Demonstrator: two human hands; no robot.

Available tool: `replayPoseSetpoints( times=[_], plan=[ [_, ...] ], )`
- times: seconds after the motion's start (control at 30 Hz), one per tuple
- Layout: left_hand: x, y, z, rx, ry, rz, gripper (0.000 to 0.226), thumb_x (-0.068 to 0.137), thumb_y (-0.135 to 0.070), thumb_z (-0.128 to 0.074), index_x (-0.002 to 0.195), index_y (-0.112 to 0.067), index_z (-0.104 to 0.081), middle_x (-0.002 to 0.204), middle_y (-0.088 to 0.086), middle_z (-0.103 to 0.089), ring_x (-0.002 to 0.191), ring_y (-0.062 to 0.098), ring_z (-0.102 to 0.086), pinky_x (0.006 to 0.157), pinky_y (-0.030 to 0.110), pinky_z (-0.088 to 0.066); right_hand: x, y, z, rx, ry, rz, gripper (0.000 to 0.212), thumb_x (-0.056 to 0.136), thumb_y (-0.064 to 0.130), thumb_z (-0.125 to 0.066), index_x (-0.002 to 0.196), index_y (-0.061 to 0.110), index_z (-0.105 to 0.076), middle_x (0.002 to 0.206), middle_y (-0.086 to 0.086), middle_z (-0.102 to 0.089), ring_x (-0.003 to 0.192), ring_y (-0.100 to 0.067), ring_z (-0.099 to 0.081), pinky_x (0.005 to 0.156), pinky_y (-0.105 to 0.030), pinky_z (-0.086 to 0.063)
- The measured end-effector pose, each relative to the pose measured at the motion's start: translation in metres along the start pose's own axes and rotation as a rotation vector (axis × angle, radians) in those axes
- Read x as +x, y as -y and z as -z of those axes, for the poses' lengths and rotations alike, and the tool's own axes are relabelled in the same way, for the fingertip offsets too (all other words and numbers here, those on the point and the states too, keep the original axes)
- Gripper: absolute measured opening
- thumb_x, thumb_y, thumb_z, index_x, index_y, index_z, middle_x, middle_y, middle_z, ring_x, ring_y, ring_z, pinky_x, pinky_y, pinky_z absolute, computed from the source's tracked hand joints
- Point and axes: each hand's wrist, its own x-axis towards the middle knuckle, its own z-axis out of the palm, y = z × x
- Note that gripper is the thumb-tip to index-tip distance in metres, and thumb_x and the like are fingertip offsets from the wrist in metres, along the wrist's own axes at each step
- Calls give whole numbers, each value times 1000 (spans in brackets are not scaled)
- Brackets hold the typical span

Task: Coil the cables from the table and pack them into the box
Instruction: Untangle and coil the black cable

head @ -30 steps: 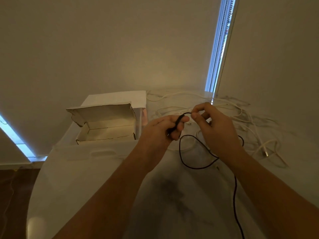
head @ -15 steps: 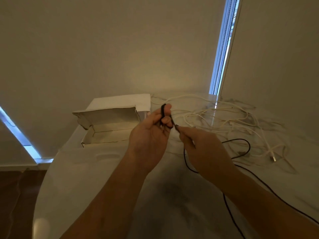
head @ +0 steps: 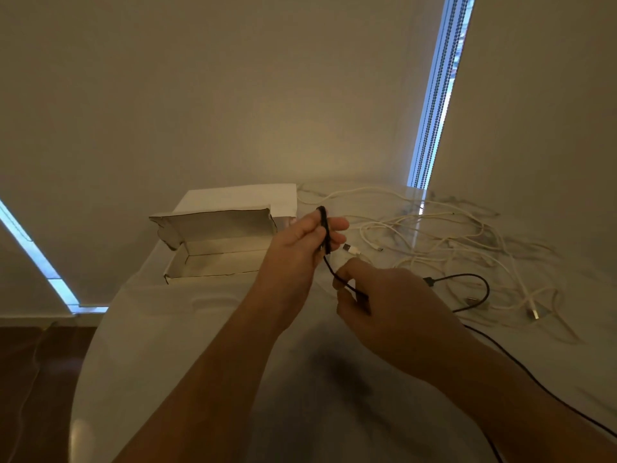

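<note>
My left hand (head: 302, 248) pinches a small coil of the black cable (head: 325, 233) upright between thumb and fingers, above the table. My right hand (head: 377, 295) grips the same black cable a little lower and to the right, with a short taut stretch between the hands. The rest of the black cable loops on the table (head: 200, 345) at the right and trails off toward the lower right corner. The open white cardboard box (head: 213, 274) stands to the left of my hands, its lid flap up and its inside bare. A tangle of white cables (head: 444, 242) lies behind my right hand.
The white table is rounded, with its edge at the left and dark wooden floor (head: 33, 379) below. Walls close off the back and right, with a bright window slit (head: 434, 95) between them. A white sheet (head: 240, 197) lies behind the box.
My left hand has lifted and turned the black coil upright. My right hand has dropped lower and slid along the cable, pulling more of it off the table.
</note>
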Motion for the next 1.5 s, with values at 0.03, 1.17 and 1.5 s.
replayPoseSetpoints(
  times=[0.03,1.17,1.5],
  plan=[
    [-1,1,0,90,26,-11,31,103,0,-38,109,-9,-67,99,4,-73,83,11,-66,86,24,-55,0,-1,1,-3,-3,6,18,94,40,-49,108,31,-55,68,10,-54,61,-5,-53,57,-18,-38],
    [4,-2,4,-368,75,131,38,100,-7,-33,120,9,-61,74,2,-52,61,10,-40,67,27,-34,81,-75,6,35,-245,-26,26,100,28,-52,121,27,-67,101,0,-71,90,-17,-63,74,-25,-44],
    [3,-7,5,-464,-67,78,34,100,2,-39,127,14,-54,90,10,-59,70,12,-51,72,25,-46,56,-41,-19,33,-84,-32,30,102,40,-43,110,23,-67,80,1,-67,71,-14,-59,67,-30,-48]
  ],
)
